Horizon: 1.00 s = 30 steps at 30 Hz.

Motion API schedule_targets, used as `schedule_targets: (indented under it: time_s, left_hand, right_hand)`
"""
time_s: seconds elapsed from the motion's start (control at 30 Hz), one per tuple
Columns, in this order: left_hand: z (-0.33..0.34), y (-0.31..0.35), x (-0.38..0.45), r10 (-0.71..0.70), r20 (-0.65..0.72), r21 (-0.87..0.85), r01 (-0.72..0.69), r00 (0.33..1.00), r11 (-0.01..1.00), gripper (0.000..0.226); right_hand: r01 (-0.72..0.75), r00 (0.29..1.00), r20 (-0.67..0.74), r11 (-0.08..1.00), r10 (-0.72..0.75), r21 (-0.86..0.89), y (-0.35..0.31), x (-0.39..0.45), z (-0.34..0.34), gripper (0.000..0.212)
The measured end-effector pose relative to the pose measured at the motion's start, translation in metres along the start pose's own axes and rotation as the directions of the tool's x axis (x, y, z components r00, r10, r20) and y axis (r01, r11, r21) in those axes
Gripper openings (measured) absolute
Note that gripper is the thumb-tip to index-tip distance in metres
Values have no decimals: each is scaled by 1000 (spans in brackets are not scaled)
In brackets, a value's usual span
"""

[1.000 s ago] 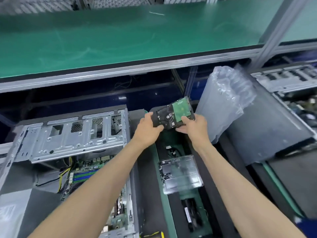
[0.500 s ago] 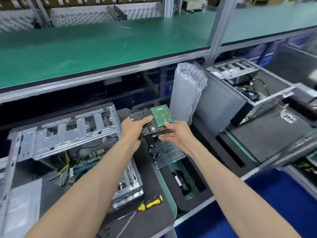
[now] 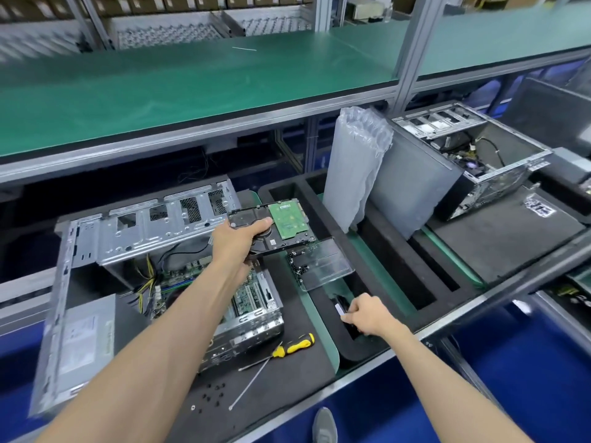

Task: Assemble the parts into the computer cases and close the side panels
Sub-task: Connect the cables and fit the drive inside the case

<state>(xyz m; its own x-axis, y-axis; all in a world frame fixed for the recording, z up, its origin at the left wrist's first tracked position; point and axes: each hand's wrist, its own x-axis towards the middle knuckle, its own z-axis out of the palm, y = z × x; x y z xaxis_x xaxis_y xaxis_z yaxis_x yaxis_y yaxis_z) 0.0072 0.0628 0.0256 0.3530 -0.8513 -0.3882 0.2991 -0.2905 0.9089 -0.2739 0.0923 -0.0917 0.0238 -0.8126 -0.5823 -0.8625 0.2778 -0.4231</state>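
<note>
Left hand grips the hard drive, thumb curled over its top face, fingers under it. Drive is held in the air, circuit board side up, tilted slightly, just right of the drive cage of the open computer case. That case lies on its side on the black mat of the surface, motherboard and cables exposed, side panel off.

Right hand is down in the near slot of the black foam tray, fingers curled round a dark part with a white label; what the part is can't be made out.

Clear plastic box with black screws in it sits in the tray between the two hands. Air-cushion bag stands upright at the tray's far end, leaning on a grey panel.

Second open case sits on the right, also on its side, well apart from the drive.

Yellow-handled screwdriver lies on the mat in front of the near case, with a second thin tool crossing beside it and loose black screws near the front edge. A shoe toe shows at the bottom.
</note>
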Motion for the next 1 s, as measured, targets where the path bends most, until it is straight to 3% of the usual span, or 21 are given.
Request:
schedule_targets:
  time_s: [0.1,0.37,0.53,0.7,0.77,0.87,1.0]
  left_hand:
    - [-3,-4,-2,-1,-11,2,1,1000,1000,62]
    - [-5,-13,-5,-2,1,-16,2,1000,1000,55]
    - [-8,-12,-8,-32,-20,-28,31,999,999,77]
    - [-18,-2,-18,-49,-11,-113,47,999,992,101]
    - [-27,7,-21,-45,-17,-149,42,999,988,89]
    - [-45,27,-23,0,-59,-174,-11,998,985,43]
    - [-72,57,-28,36,-104,-239,-60,994,969,41]
  right_hand:
    - [-14,999,-49,994,9,-104,3,3,14,21]
    - [24,996,-88,997,-30,-71,1,4,20,6]
    - [59,978,-201,998,-58,-3,-26,-11,-6,12]
    - [205,933,-318,976,-171,75,-82,-49,-59,20]
    - [327,890,-359,942,-282,70,-110,-69,-78,17]
    - [527,786,-401,849,-471,37,-153,-99,-95,19]
    - [761,551,-332,624,-766,-177,-201,-123,-71,9]
